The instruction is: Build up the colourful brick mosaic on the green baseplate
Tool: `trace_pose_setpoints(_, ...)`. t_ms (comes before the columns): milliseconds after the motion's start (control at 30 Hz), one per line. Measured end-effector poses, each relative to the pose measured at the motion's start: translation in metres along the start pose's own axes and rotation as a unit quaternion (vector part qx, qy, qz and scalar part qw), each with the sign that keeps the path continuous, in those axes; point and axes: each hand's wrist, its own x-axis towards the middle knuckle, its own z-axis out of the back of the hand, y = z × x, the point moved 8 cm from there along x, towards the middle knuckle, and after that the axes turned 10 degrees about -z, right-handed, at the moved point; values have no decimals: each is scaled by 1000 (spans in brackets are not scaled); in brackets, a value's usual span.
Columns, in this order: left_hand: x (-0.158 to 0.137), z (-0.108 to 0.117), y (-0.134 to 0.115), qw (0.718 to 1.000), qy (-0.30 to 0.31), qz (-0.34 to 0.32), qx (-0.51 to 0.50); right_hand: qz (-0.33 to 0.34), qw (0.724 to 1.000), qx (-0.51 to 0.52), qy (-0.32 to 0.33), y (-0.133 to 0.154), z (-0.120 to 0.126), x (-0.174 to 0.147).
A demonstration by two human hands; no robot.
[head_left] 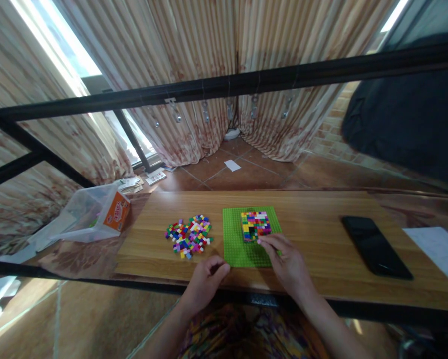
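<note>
A square block of multicoloured toy bricks [249, 219] stands on a green studded baseplate [231, 244], with a dark gap in its top near the front. My right hand [289, 264] reaches over the plate's right part, thumb and forefinger pinched on a small pink toy brick [259, 241] at the block's front edge. Close to the plate's front left corner, my left hand [206, 279] is closed with curled fingers; whether anything is inside is hidden. Left of the plate lies a loose pile of small coloured bricks [190, 237].
A black phone [375, 247] lies on the wooden table [309, 209] at the right, near a white sheet [435, 249]. Beyond the left end sits a clear plastic bin [85, 212] with an orange label. A black metal bar [216, 89] crosses beyond the table.
</note>
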Motion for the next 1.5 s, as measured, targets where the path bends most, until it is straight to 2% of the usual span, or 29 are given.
trace_pose_setpoints(133,8,16,-5,993,-25,-50,101,53,991,-121,-17,0,-10,16)
trace_pose_setpoints(267,11,19,6,995,-27,-39,88,74,981,-177,-17,-3,-18,21)
trace_pose_setpoints(367,10,18,14,997,-27,-25,61,73,982,-173,-11,-6,-18,25)
trace_pose_setpoints(567,8,18,13,997,-26,-25,67,62,985,-161,-15,-6,-15,32)
trace_pose_setpoints(933,7,18,12,997,-31,-23,72,113,972,-202,-28,4,-20,19)
trace_pose_setpoints(1100,7,18,13,996,-32,-25,79,107,975,-187,-51,3,-15,18)
trace_pose_setpoints(1300,6,18,14,995,-29,-25,93,97,972,-183,-115,3,-6,18)
trace_pose_setpoints(1500,6,16,13,996,-25,-11,84,88,969,-193,-126,0,-15,19)
